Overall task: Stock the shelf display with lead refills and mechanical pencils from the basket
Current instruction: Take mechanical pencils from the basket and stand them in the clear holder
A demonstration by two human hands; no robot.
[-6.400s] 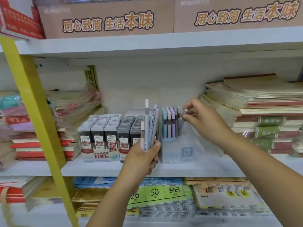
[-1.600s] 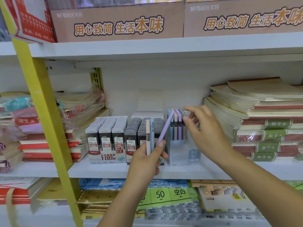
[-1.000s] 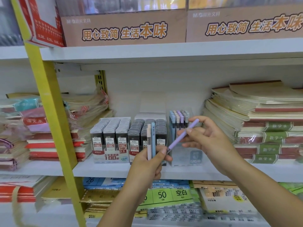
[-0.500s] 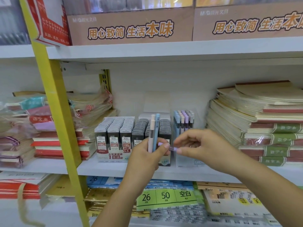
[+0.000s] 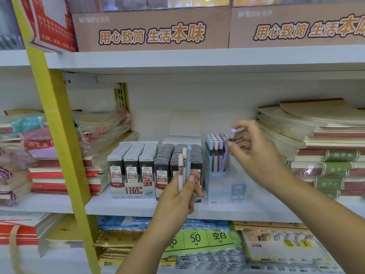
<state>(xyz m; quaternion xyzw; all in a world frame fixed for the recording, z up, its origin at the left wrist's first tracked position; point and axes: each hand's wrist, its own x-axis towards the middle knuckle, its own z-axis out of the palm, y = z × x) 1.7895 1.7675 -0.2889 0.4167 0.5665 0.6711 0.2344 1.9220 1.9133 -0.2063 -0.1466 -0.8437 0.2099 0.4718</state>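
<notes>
My left hand [image 5: 178, 200] grips upright mechanical pencils [image 5: 184, 167], pink ones and a blue one, in front of the lead refill boxes [image 5: 155, 165]. My right hand [image 5: 256, 153] pinches a purple mechanical pencil [image 5: 228, 153] near its top, its lower end inside the clear pencil holder [image 5: 225, 186]. That holder stands on the white shelf [image 5: 122, 206] and holds several blue, pink and purple pencils [image 5: 214, 149]. The refill boxes stand in rows left of the holder. No basket is in view.
A yellow upright post [image 5: 59, 135] crosses the left side. Stacks of notebooks [image 5: 320, 147] fill the shelf to the right, wrapped notebooks [image 5: 47, 155] to the left. Brown cartons [image 5: 150, 28] sit on the shelf above; paper packs [image 5: 197, 240] lie on the shelf below.
My right hand has taken the purple pencil out of my left hand and carried it up and right into the clear holder. My left hand's bundle is smaller by that pencil.
</notes>
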